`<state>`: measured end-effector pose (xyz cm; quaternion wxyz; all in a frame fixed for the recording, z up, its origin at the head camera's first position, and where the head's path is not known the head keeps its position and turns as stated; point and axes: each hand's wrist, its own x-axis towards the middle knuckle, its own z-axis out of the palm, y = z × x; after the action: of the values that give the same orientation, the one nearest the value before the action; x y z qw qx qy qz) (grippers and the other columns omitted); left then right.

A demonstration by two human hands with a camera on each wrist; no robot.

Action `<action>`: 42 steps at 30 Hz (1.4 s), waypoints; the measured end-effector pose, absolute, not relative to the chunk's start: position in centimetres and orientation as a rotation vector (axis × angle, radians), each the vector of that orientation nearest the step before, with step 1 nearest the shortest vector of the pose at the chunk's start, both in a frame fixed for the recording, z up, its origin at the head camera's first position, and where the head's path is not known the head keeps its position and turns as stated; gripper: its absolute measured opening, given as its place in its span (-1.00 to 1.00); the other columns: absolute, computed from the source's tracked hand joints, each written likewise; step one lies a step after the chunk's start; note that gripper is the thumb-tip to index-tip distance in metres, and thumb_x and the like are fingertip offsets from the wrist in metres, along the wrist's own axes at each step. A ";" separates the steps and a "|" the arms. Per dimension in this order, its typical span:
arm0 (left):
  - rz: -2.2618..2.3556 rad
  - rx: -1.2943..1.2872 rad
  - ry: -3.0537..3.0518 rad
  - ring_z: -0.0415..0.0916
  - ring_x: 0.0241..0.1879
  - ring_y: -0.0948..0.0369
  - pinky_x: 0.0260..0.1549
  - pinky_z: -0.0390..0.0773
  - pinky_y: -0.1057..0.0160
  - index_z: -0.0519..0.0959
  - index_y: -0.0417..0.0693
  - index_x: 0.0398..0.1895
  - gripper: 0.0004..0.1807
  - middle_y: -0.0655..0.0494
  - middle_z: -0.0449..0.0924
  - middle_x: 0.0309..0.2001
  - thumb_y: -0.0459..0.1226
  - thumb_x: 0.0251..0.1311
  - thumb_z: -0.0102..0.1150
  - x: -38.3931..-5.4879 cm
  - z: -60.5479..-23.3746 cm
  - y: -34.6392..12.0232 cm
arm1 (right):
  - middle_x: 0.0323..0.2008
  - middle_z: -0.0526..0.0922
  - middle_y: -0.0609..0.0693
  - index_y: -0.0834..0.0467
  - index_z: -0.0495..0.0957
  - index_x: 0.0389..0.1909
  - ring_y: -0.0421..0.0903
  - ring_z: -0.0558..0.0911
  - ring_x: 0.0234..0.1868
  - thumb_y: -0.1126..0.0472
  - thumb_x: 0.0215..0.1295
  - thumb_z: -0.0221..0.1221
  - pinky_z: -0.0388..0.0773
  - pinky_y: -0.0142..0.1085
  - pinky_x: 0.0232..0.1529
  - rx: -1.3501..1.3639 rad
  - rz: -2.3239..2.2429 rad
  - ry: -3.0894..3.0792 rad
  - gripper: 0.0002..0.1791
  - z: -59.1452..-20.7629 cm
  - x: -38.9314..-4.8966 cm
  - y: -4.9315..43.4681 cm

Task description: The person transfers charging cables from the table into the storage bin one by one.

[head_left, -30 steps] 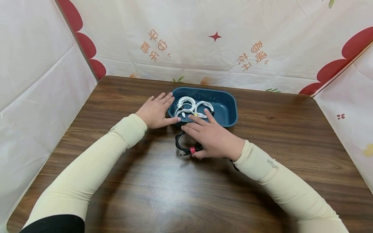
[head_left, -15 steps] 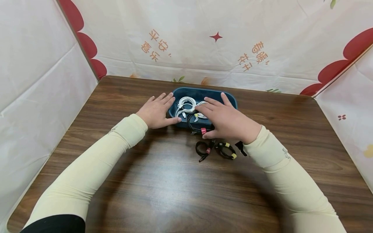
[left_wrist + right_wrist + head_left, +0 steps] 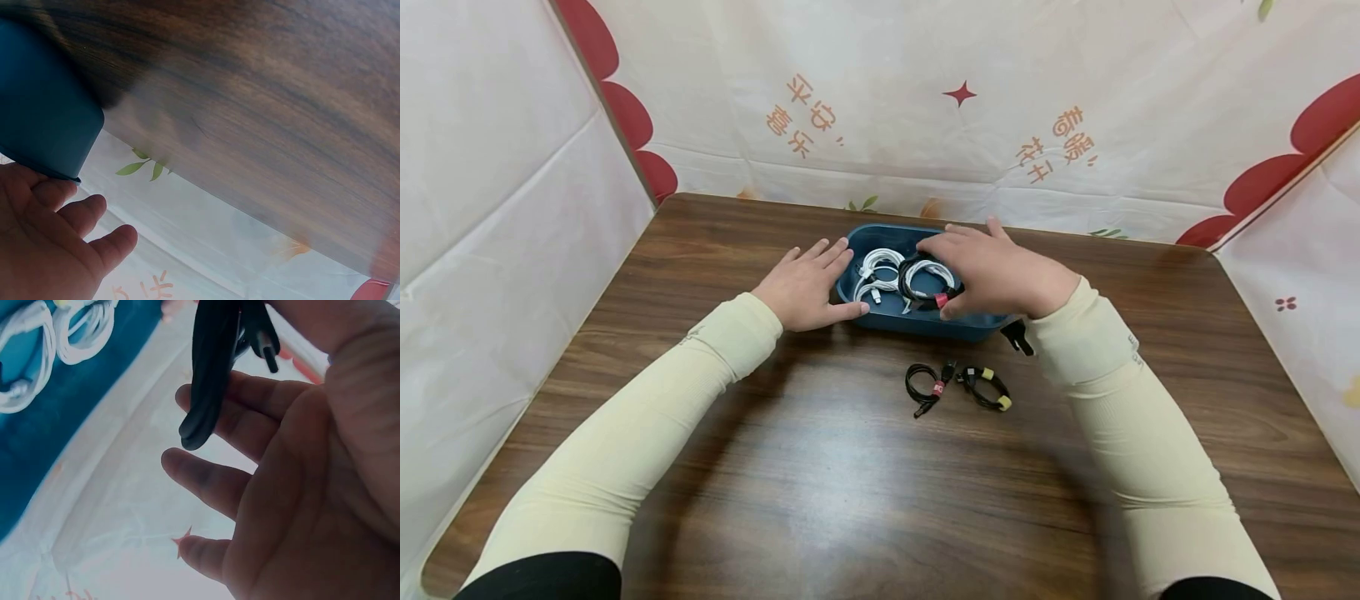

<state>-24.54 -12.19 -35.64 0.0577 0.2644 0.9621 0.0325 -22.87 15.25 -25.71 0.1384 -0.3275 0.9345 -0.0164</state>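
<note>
Black and looped, a big cable (image 3: 209,375) is pinched by the thumb and fingers of the right hand (image 3: 1000,271) and is held over a blue box (image 3: 917,326). Two white cables (image 3: 883,253) are seen inside. The box's left end is touched by the left hand (image 3: 808,287), with its fingers spread wide. Two small black cables (image 3: 928,400) are laid on the brown table (image 3: 820,467).

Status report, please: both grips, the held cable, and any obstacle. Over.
Left grip touches blue box. Right grip holds black cable over it. White cables inside box, two more black cables on table. No obstacle seen.
</note>
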 end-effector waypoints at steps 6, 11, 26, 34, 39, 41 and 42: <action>0.107 0.807 2.914 -0.24 0.55 0.00 0.42 -0.11 -0.19 -0.02 -0.03 0.60 0.16 0.04 -0.18 0.59 0.56 0.14 -0.38 -24.5 -35.7 -12.2 | 0.48 0.20 0.19 0.17 0.14 0.51 0.17 0.02 0.52 0.05 0.15 0.44 -0.40 0.35 0.36 -0.873 -0.056 2.674 -0.02 -25.8 -25.0 15.2; 0.112 0.812 2.921 -0.23 0.55 -0.01 0.41 -0.10 -0.19 0.00 -0.04 0.60 0.15 0.04 -0.16 0.59 0.56 0.15 -0.37 -24.5 -35.7 -12.2 | 0.45 0.23 0.21 0.19 0.17 0.48 0.18 0.14 0.47 0.08 0.17 0.39 -0.33 0.39 0.34 -0.841 -0.065 2.675 -0.08 -26.9 -26.8 15.4; 0.092 0.798 2.917 -0.24 0.55 0.01 0.42 -0.11 -0.17 -0.01 -0.03 0.60 0.15 0.05 -0.17 0.59 0.55 0.15 -0.36 -24.5 -35.7 -12.1 | 0.38 0.37 0.20 0.16 0.18 0.47 0.18 0.30 0.40 0.03 0.13 0.43 -0.36 0.43 0.30 -0.735 0.045 2.624 -0.05 -29.6 -30.5 15.1; 0.091 0.818 2.924 -0.21 0.55 -0.02 0.41 -0.08 -0.19 -0.01 -0.03 0.60 0.16 0.03 -0.16 0.59 0.56 0.15 -0.40 -24.5 -35.7 -12.2 | 0.20 0.57 0.13 0.12 0.31 0.40 0.28 0.01 0.50 -0.06 0.02 0.49 -0.52 0.40 0.28 -0.666 0.203 2.608 -0.07 -29.5 -29.3 14.1; 0.093 0.819 2.922 -0.21 0.55 -0.02 0.41 -0.09 -0.19 0.01 -0.04 0.60 0.17 0.03 -0.16 0.59 0.57 0.13 -0.41 -24.6 -35.6 -12.2 | 0.22 0.56 0.12 0.09 0.40 0.36 0.42 0.00 0.46 -0.11 0.00 0.48 -0.41 0.45 0.27 -0.732 0.300 2.589 -0.12 -29.8 -28.9 13.3; 0.093 0.815 2.920 -0.22 0.55 -0.01 0.42 -0.10 -0.18 0.01 -0.04 0.60 0.17 0.03 -0.16 0.59 0.57 0.13 -0.40 -24.6 -35.5 -12.2 | 0.24 0.53 0.14 0.06 0.42 0.36 0.47 -0.01 0.44 -0.12 0.01 0.47 -0.35 0.44 0.28 -0.739 0.323 2.575 -0.13 -30.0 -28.8 13.1; 0.093 0.811 2.918 -0.23 0.55 -0.01 0.42 -0.10 -0.18 0.01 -0.04 0.60 0.16 0.04 -0.17 0.59 0.57 0.14 -0.39 -24.6 -35.5 -12.2 | 0.25 0.52 0.14 0.05 0.43 0.35 0.47 -0.02 0.44 -0.13 0.02 0.46 -0.33 0.43 0.28 -0.736 0.328 2.569 -0.14 -30.0 -28.8 13.1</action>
<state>-24.65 -12.21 -35.53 0.0557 0.2672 0.9615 0.0308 -28.81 13.06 -30.01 0.2226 -0.2664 0.9303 0.1188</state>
